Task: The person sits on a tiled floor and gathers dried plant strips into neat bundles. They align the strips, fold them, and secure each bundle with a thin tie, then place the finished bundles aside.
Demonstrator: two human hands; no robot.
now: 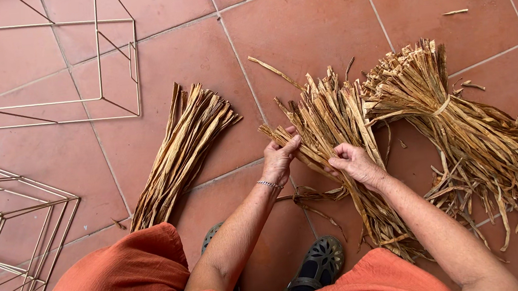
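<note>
Pinching dry, light, brittle strips off the middle bundle (334, 131) at centre frame: left hand (278, 159) and right hand (354, 162) both closed on strands, gripping near the tops.

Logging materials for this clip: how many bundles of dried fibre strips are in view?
3: left bundle on the tiles, middle bundle in both hands, tied right bundle beside it.

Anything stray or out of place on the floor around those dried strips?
One loose dried strip lies alone on the terracotta tile floor, apart from the tied bundle of dried leaf strips. A few more stray bits lie under the left hand.
</note>
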